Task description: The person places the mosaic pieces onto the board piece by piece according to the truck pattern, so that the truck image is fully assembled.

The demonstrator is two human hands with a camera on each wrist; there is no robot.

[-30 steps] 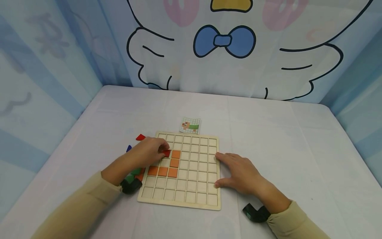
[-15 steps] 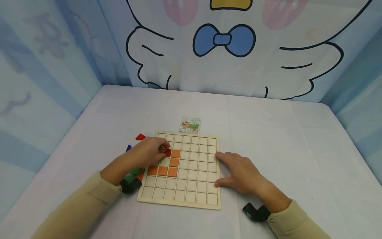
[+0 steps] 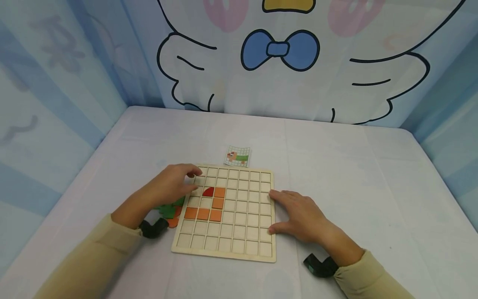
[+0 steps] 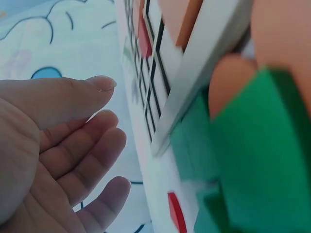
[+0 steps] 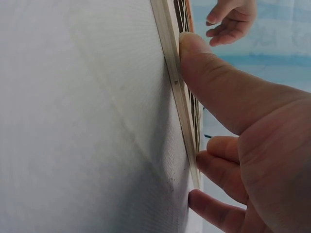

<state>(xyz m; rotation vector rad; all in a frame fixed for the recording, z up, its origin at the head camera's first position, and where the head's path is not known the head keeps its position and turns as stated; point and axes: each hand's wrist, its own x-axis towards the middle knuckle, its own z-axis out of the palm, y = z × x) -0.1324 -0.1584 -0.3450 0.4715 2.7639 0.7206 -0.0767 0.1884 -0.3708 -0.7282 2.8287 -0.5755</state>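
Note:
A wooden grid board (image 3: 242,222) lies on the table. A red quarter-round tile (image 3: 209,192) sits in one of its cells, beside a column of orange tiles (image 3: 218,203) that meets an orange row below. My left hand (image 3: 169,185) hovers over the board's upper left edge, thumb and fingers apart, holding nothing. In the left wrist view, green pieces (image 4: 262,145) and a loose red piece (image 4: 177,212) lie beyond that hand. My right hand (image 3: 302,218) rests at the board's right edge; its thumb (image 5: 194,46) touches the rim in the right wrist view.
Green and orange pieces (image 3: 168,210) are heaped left of the board, partly under the left forearm. A small picture card (image 3: 237,156) with a gridded design lies just behind the board. A printed curtain (image 3: 280,91) hangs behind the white table.
My left hand has let go of the red quarter-round tile, which stays in its cell, and has moved left with its fingers spreading. My right hand has stayed at the board's edge.

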